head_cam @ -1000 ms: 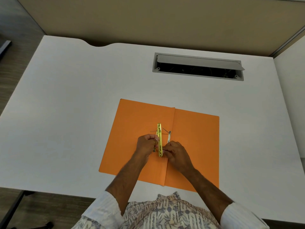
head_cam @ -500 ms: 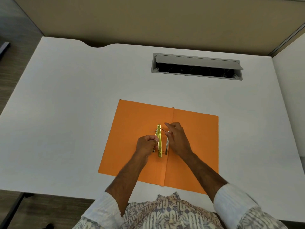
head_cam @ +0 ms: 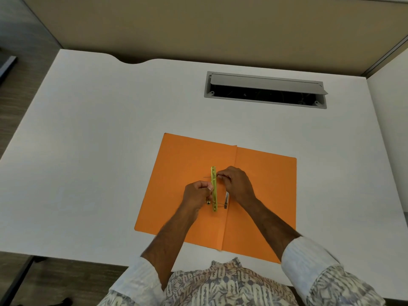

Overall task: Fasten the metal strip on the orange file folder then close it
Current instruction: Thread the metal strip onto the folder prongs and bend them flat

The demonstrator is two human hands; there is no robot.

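Observation:
An orange file folder (head_cam: pixel 181 173) lies open and flat on the white desk (head_cam: pixel 99 140). A gold metal strip (head_cam: pixel 213 188) lies lengthwise on the left leaf, just left of the fold. My left hand (head_cam: pixel 197 193) presses the strip's middle with closed fingers. My right hand (head_cam: pixel 236 184) pinches a thin metal prong at the strip's far end. A second prong sticks out sideways near the strip's near end, beside a small silver piece (head_cam: pixel 226 199) partly hidden under my right hand.
A grey cable hatch (head_cam: pixel 265 90) with its lid raised is set into the desk at the far right. A beige partition (head_cam: pixel 198 29) runs along the back. The desk's near edge is just below the folder.
My right hand moved from the strip's near end up to its far end and now pinches the prong there. My left hand stayed on the strip.

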